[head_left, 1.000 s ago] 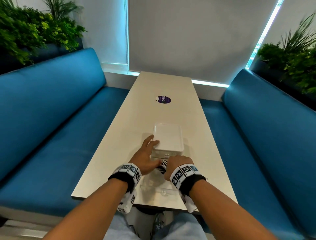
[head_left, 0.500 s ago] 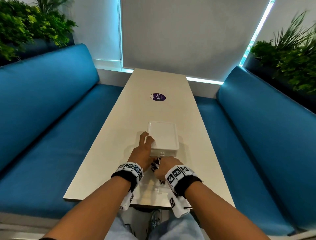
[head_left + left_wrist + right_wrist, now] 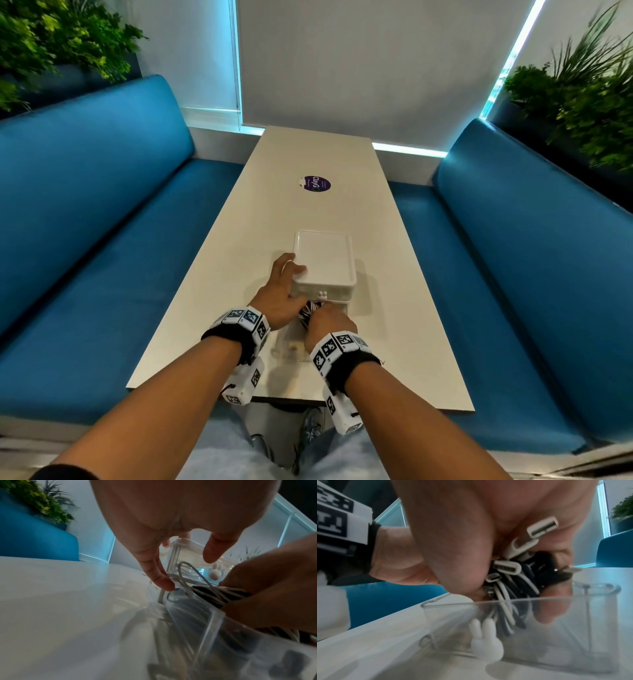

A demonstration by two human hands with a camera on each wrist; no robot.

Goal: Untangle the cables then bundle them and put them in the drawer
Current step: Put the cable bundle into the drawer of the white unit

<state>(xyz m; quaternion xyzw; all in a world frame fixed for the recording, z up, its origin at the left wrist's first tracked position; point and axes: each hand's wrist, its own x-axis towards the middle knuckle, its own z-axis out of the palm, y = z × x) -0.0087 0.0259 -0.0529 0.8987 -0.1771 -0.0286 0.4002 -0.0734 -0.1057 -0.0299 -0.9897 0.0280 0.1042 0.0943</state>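
Note:
A small white drawer unit (image 3: pixel 323 260) stands on the table. Its clear lower drawer (image 3: pixel 291 346) is pulled out toward me, and its front wall (image 3: pixel 556 615) carries a white bunny knob (image 3: pixel 482 642). My right hand (image 3: pixel 330 323) grips a bundle of black and white cables (image 3: pixel 513 577) over the open drawer, with the loops hanging inside the walls. The bundle (image 3: pixel 219 596) also shows in the left wrist view. My left hand (image 3: pixel 279 294) rests on the unit's near left corner with its fingers (image 3: pixel 154 574) fairly straight, beside the cables.
The long pale table (image 3: pixel 318 154) has a purple round sticker (image 3: pixel 317 184) farther back. Blue benches (image 3: pixel 102 222) run along both sides, with plants behind them. A second bunny knob (image 3: pixel 322 294) sits on the unit's shut upper drawer.
My right hand has moved slightly forward and down with the cable bundle, toward the unit's front. My left hand stays on the unit's corner.

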